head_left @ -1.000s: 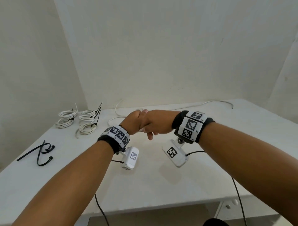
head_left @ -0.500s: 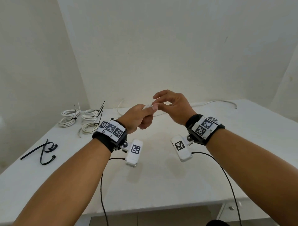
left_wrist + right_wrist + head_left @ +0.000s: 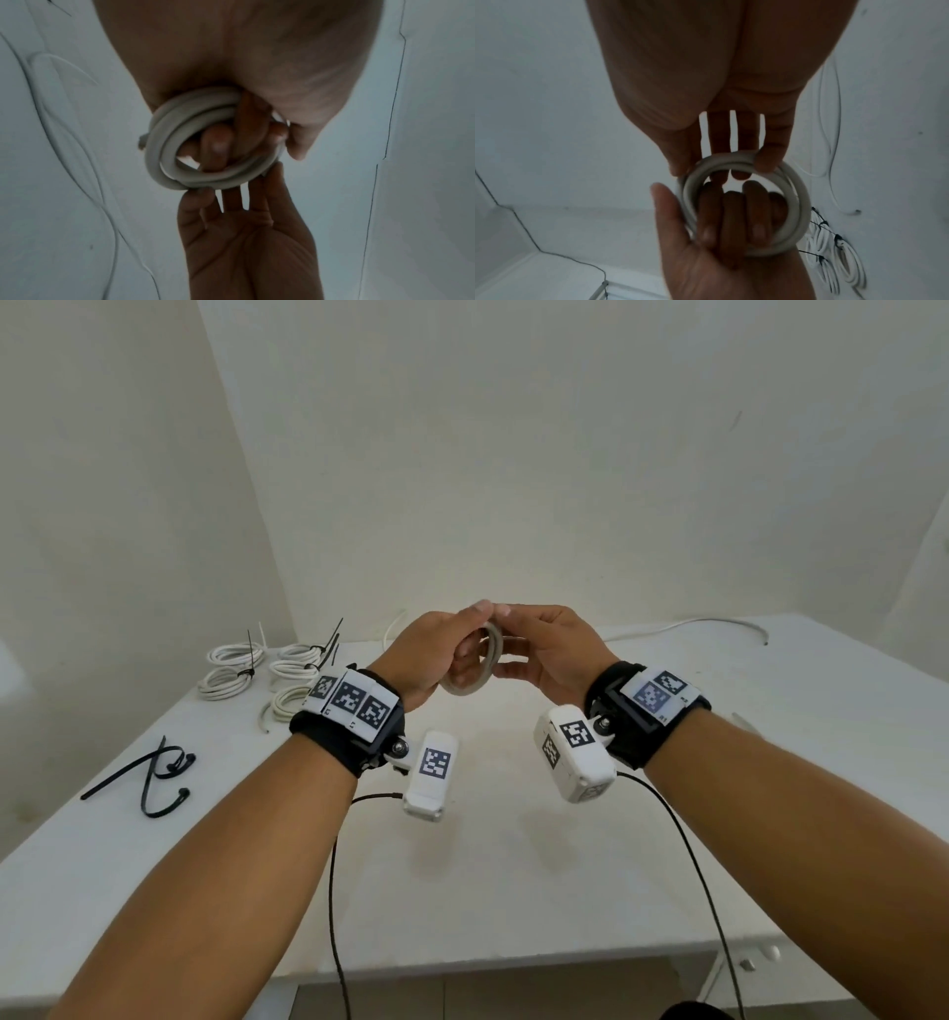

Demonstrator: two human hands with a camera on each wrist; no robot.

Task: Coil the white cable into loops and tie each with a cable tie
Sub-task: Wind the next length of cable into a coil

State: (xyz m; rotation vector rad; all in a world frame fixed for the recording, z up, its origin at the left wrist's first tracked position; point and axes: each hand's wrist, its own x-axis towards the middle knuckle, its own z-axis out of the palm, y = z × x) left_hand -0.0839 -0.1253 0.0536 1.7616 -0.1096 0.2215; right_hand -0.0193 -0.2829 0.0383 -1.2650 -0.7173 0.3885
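Head view bright, soft shadows, wrist views dim, blurred

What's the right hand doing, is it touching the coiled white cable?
Touching. The right wrist view shows the right hand with its fingers pinching the upper rim of the coiled white cable.

Premises: plain indoor workroom corner serving as a bench station. Flat white rectangular table (image 3: 513, 891) stands against plain cream painted walls (image 3: 513, 454). At the table's far left, tied coils of white cable (image 3: 241, 667); nearer along that side, loose black plastic cable ties (image 3: 154, 773).
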